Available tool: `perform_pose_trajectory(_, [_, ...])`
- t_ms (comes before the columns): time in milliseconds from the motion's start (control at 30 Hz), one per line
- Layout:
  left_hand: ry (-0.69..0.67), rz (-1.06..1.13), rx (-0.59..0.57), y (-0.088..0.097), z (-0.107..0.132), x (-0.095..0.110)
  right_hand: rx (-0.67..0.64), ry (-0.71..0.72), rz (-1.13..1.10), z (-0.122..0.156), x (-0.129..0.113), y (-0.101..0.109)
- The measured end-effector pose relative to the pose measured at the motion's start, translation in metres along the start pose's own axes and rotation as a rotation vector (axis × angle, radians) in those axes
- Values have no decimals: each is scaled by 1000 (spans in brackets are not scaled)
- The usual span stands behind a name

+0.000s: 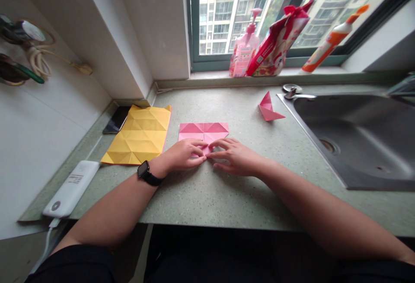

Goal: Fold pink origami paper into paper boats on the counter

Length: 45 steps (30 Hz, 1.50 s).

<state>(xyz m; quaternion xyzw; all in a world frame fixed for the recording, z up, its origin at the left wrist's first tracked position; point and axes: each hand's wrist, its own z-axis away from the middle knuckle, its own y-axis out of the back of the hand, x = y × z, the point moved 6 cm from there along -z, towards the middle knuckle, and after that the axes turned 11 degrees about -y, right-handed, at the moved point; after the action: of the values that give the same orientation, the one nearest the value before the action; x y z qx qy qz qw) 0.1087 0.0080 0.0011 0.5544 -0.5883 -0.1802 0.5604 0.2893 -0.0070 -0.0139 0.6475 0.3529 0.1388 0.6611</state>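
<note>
A pink sheet of origami paper, creased into squares and triangles, lies flat on the counter in front of me. My left hand, below a black watch on the wrist, has its fingertips on the paper's near edge. Opposite it, my right hand bends its fingers onto the same edge, the two sets of fingertips almost meeting at the middle. Both hands cover the near part of the sheet. A pink folded paper piece stands farther back on the right. To the left lie creased yellow sheets, with an orange-pink edge beneath.
A phone lies partly beside the yellow sheets. A white power bank with a cable rests at the counter's left. A steel sink is on the right. A pump bottle, a red bag and an orange-white bottle line the sill.
</note>
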Motion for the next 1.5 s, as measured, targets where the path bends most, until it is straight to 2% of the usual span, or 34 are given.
perform_pose_trajectory(233, [32, -26, 3, -1, 2, -1, 58, -45, -32, -5, 10, -1])
perform_pose_trajectory(367, [30, -11, 3, -3, 3, -5, 111, -117, -29, -6, 30, 3])
perform_pose_trajectory(567, [25, 22, 19, -4, 3, -8, 109, -222, -15, -5, 64, 10])
perform_pose_trajectory(967, [17, 23, 8, -5, 5, -7, 250, -429, 49, -2, 106, 13])
perform_pose_trajectory(1100, [-18, 0, 14, -2, 5, 0, 344, -423, 93, 0, 101, 20])
perform_pose_trajectory(1200, [-47, -7, -20, -2, 3, 5, 376, -313, 71, -1, 81, 24])
perform_pose_trajectory(1333, [-72, -8, -27, -7, 1, 8, 261, -115, 0, -6, 46, 12])
perform_pose_trajectory(1400, [-80, -12, -16, -9, 2, 6, 206, -71, -17, -7, 34, 4])
perform_pose_trajectory(1500, [-78, -24, 24, -10, 3, 2, 160, -72, -18, -8, 31, -3])
